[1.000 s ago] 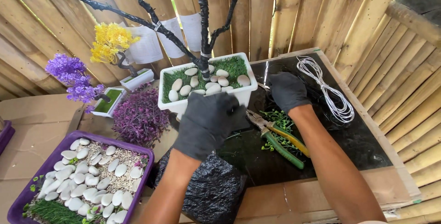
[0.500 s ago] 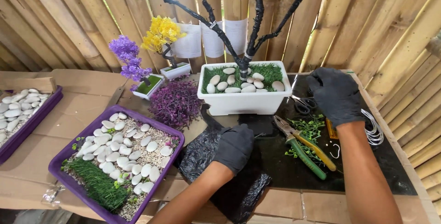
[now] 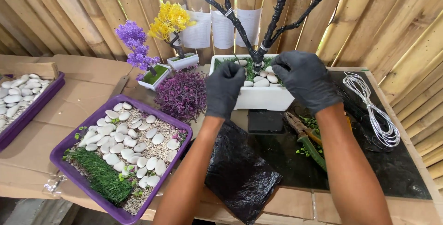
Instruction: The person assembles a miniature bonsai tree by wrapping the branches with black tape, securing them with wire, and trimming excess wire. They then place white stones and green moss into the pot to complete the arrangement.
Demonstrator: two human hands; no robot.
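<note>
Both my hands wear black gloves. My left hand [image 3: 224, 88] is raised in front of the left part of a white rectangular planter [image 3: 265, 97], fingers curled at its rim. My right hand [image 3: 302, 78] hovers over the planter's right part, fingers bent down near the base of a black-wrapped bare tree trunk [image 3: 260, 52]. The planter holds white pebbles and green turf. I cannot tell whether either hand pinches something small.
A purple tray [image 3: 83, 184] with white pebbles, gravel and turf lies at the left. A purple bush [image 3: 182, 95], small purple [image 3: 133, 40] and yellow [image 3: 170, 19] flower trees stand behind. Black sheet [image 3: 237, 172], green-handled pliers [image 3: 308, 138], white wire coil [image 3: 376, 114] lie on the table. Bamboo wall behind.
My left hand rose from the black sheet to the planter's left rim. My right hand moved left from near the wire to over the planter. The view shifted.
</note>
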